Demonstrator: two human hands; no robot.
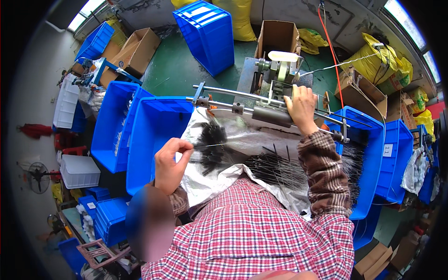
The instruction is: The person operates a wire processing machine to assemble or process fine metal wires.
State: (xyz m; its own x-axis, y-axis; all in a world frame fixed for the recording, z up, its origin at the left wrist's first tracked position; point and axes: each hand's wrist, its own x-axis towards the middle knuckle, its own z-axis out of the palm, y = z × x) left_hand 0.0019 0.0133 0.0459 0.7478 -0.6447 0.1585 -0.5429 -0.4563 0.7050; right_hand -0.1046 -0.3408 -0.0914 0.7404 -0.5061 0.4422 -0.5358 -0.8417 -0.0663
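Note:
My left hand (172, 161) is closed in a pinch on a thin wire rod (212, 145), which points to the right over the cloth. My right hand (302, 106) is wrapped over the sliding carriage of a bench machine, next to a grey metal cylinder (273, 116); its fingertips are partly hidden. Two steel rails of the machine (233, 93) run across in front of me. Beneath my hands, a silvery cloth (238, 125) covers my lap. On it lie a clump of black-tipped thin rods (212, 140) and a larger bundle of thin wire rods (277, 168).
A blue bin (156, 126) stands at my left, and another blue bin (373, 158) with dark thin rods is at my right. Beyond the machine are a cardboard box (278, 35), an upended blue crate (210, 42) and yellow sacks (373, 65). A red cord (332, 51) hangs down at the right.

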